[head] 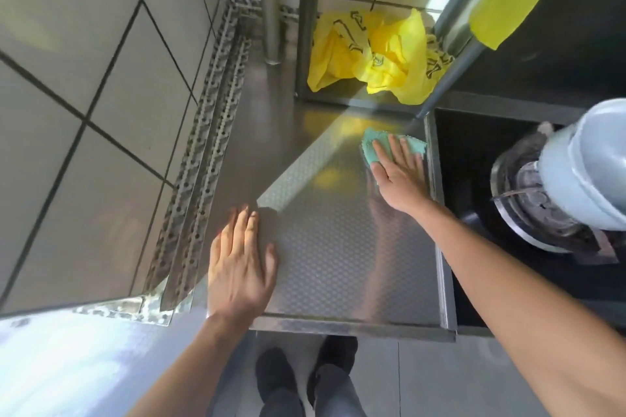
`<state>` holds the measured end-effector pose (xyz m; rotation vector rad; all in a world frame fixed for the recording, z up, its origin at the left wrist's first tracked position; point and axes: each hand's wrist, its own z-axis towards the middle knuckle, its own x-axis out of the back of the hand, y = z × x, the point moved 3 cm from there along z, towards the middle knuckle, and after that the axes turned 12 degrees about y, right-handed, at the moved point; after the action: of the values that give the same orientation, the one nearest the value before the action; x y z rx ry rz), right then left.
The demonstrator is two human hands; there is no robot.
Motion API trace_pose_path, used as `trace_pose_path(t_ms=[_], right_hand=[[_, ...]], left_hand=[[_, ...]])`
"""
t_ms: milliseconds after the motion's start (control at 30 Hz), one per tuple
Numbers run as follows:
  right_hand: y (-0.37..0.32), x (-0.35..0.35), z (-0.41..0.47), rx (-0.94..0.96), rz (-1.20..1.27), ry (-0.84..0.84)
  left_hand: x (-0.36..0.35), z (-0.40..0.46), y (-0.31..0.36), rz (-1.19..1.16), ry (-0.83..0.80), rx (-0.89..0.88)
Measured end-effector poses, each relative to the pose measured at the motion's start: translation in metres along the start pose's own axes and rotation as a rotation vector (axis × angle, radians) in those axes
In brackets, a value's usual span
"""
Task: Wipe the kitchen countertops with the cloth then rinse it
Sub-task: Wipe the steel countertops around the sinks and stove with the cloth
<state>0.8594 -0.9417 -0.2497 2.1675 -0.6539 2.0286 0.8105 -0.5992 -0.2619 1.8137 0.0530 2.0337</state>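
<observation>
Two hands on dimpled steel countertop | tiled wall left, dark stove right | teal cloth, seemingly crumpled, far-right corner under flat-fingered right hand | left hand flat, straight-fingered

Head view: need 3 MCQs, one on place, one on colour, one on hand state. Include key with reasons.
1. Where does the cloth lie on the steel countertop?
A. At the far right, beside the rim next to the dark sink
B. At the near left corner
C. On the floor by the shoes

2. What colour is the crumpled plastic bag at the back of the counter?
A. Red
B. Yellow
C. White

3. How does the right hand meet the cloth?
A. It holds the cloth bunched in a fist, lifted off the counter
B. It does not touch the cloth
C. It presses on the cloth with flat, straight fingers

Key: 1 A, the teal cloth sits by the right rim; 2 B, the bag is bright yellow with black print; 3 C, the fingers lie straight across the cloth.
</observation>
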Motion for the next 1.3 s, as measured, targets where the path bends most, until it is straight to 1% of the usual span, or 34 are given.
trace_pose_path(t_ms=[100, 233, 267, 333, 400, 467, 533, 633, 767, 833, 867, 933, 1033, 1067, 1100, 1167, 1233, 1300], right_hand=[[-0.040, -0.006, 0.033, 0.019, 0.010, 0.052], [-0.117, -0.020, 0.039, 0.253, 0.023, 0.162], [-0.135, -0.026, 0.036, 0.303, 0.028, 0.156], [-0.166, -0.038, 0.029, 0.400, 0.004, 0.094], [-0.187, -0.044, 0.015, 0.537, 0.032, 0.074], [-0.189, -0.043, -0.007, 0.673, 0.135, 0.104], [-0.171, -0.040, -0.031, 0.764, 0.204, 0.131], [-0.125, -0.035, -0.063, 0.816, 0.155, 0.046], [-0.051, -0.024, -0.099, 0.809, 0.023, -0.044], [-0.015, -0.014, -0.106, 0.759, -0.032, -0.042], [0.000, -0.008, -0.109, 0.704, -0.056, -0.028], [0.015, -0.002, -0.111, 0.523, -0.074, 0.009], [-0.011, -0.011, -0.120, 0.215, -0.055, 0.048], [-0.026, -0.016, -0.126, 0.149, -0.037, 0.047], [-0.040, -0.022, -0.135, 0.135, -0.019, 0.044], [-0.054, -0.029, -0.163, 0.233, -0.011, 0.027], [-0.047, -0.028, -0.195, 0.375, -0.007, 0.024], [-0.030, -0.020, -0.222, 0.448, -0.004, 0.035]], left_hand=[[-0.002, 0.000, -0.004, 0.025, -0.011, 0.001], [-0.003, -0.001, -0.004, 0.049, -0.044, 0.014], [-0.004, -0.001, -0.004, 0.049, -0.048, 0.017], [-0.005, 0.000, -0.004, 0.046, -0.046, 0.018], [-0.006, -0.001, -0.005, 0.045, -0.038, 0.018], [-0.007, -0.002, -0.005, 0.038, -0.024, 0.014], [-0.006, -0.002, -0.006, 0.034, -0.015, 0.017], [-0.003, -0.001, -0.003, 0.028, -0.017, 0.021], [0.003, -0.001, 0.000, 0.023, -0.046, 0.039], [0.006, -0.001, 0.002, 0.011, -0.052, 0.034], [0.007, -0.001, 0.002, 0.004, -0.053, 0.034], [0.009, -0.001, 0.004, -0.010, -0.047, 0.033], [0.009, -0.003, 0.005, -0.030, -0.033, 0.022], [0.008, -0.003, 0.005, -0.036, -0.030, 0.018], [0.008, -0.003, 0.004, -0.039, -0.029, 0.017], [0.007, -0.003, 0.002, -0.044, -0.026, 0.014], [0.009, -0.002, 0.003, -0.051, -0.022, 0.007], [0.010, -0.001, 0.005, -0.047, -0.029, -0.007]])
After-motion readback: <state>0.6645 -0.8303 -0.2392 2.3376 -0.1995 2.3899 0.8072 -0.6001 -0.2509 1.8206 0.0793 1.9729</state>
